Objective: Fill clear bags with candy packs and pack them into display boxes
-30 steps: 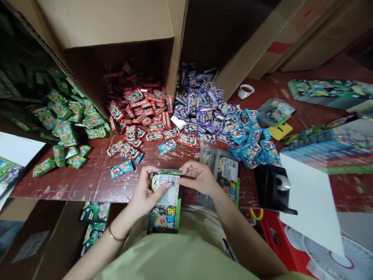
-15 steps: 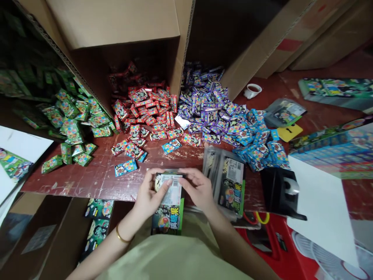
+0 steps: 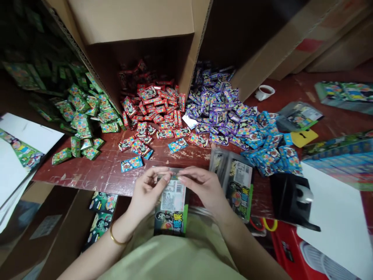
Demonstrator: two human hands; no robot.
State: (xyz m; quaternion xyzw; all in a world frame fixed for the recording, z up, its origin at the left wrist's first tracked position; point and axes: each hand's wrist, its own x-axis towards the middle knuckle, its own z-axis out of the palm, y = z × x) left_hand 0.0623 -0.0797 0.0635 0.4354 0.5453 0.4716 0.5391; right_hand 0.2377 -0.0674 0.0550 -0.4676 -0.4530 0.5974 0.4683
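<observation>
Left hand and right hand: grip narrow on both, pinching the bag near its top edge. Bag's upright at the desk front, lower end by the shirt. Risk, I reckon: only the top's pinched, so a slack pinch drops it off the edge; uneven pull could crease it. White label has a barcode, fine print unreadable. Yellow 果 reads; brand, can't tell.
</observation>
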